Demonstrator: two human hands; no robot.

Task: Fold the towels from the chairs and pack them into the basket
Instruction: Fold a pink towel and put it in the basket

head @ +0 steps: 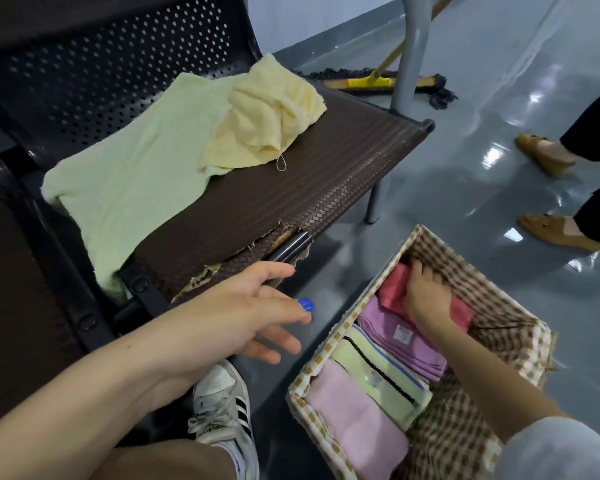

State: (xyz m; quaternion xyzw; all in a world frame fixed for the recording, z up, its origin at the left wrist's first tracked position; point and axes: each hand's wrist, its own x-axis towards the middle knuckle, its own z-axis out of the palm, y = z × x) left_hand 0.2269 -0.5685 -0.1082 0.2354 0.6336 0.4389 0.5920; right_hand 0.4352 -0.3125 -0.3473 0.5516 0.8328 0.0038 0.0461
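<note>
A checked fabric-lined basket (329, 344) stands on the floor at the lower right. Inside it lie folded towels in a row: pale pink (354, 417), light green (378, 375), purple (402, 344) and a red-pink towel (392, 289). My right hand (426, 296) reaches into the basket and presses down on the red-pink towel, fingers bent over its far edge. My left hand (257, 313) hovers with relaxed fingers and holds nothing, just in front of the chair's torn front edge. On the brown woven chair seat (309, 181) lie a flat pale green towel (136, 174) and a crumpled yellow towel (264, 116).
The chair has a black perforated backrest (101, 64) and grey metal legs. Another person's feet in tan shoes (548, 230) stand on the glossy grey floor at the right. A mop with a yellow head (371, 81) lies behind the chair. My sneaker (222, 410) is beside the basket.
</note>
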